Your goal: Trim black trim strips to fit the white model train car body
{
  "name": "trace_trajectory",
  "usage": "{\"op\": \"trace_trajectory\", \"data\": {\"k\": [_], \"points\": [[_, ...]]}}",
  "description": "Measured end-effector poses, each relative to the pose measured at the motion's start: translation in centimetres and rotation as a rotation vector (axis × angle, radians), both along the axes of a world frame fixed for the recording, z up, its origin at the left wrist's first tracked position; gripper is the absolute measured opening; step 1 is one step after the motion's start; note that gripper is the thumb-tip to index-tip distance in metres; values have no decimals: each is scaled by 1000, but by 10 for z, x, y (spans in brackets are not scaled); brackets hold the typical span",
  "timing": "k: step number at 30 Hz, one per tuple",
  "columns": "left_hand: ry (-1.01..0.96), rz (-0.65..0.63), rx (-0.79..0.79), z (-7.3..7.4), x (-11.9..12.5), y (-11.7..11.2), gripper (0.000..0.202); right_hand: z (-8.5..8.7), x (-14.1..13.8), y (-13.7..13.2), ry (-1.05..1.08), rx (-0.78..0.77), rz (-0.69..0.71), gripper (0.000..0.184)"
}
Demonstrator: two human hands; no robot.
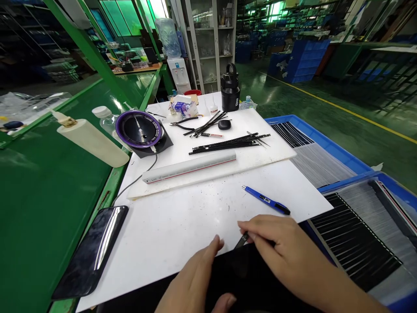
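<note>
Right grip [282,245] pinches dark strip [241,241]

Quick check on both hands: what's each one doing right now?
Left hand: open, nothing visible in its grasp.
Right hand: closed, pinching a dark strip.

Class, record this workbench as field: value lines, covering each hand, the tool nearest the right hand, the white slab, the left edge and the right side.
Right hand: pinching a thin dark strip in its fingers
Left hand: open, nothing visible in hold
Nearest tool: blue pen-shaped tool
White slab: grey-white bar near front edge, black strips behind
Left edge: smartphone
Right side: blue crates
</note>
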State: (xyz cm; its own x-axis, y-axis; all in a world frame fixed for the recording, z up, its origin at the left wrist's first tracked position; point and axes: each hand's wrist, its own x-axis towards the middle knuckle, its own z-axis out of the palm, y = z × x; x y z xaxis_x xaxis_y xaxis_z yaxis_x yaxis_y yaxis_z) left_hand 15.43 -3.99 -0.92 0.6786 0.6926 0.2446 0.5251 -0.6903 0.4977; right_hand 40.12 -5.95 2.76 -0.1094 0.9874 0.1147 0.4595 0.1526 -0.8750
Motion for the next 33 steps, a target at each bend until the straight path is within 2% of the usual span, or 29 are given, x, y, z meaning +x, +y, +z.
{"op": "trace_trajectory", "data": {"k": [4,7,9,13,16,19,21,24,26,29,31,33], "points": [[-110,50,-146,-4,32,-3,72,-2,-19,-3,49,-16,55,31],[-214,36,-332,-9,39,-2,53,-6,-22,-5,16,28,84,32],[-277,26,-528,-7,36,-1,45,-8,-21,-7,-4,43,138,34],[-376,192,-1026,-2,20,1,40,-13,-17,-9,-47,56,194,37],[-550,205,-1448,-2,10,8,36,-24,1,-4,-147,137,24,37],[-726,194,-1691,-6,6,18,37,-43,30,7,-389,217,-287,36],[-815,199,-1753,-9,4,22,32,-58,50,15,-518,199,-374,38],[-920,193,-1838,-11,3,25,28,-76,66,23,-482,205,-333,33],[-974,201,-1888,-12,2,25,29,-79,67,24,-446,226,-338,30],[-972,247,-1912,-10,-1,25,28,-71,56,17,-368,217,-435,32],[-928,268,-1875,-8,-4,24,27,-61,43,6,-121,128,-511,33],[-873,272,-1800,-4,-6,22,27,-54,27,-8,366,-93,-476,32]]}}
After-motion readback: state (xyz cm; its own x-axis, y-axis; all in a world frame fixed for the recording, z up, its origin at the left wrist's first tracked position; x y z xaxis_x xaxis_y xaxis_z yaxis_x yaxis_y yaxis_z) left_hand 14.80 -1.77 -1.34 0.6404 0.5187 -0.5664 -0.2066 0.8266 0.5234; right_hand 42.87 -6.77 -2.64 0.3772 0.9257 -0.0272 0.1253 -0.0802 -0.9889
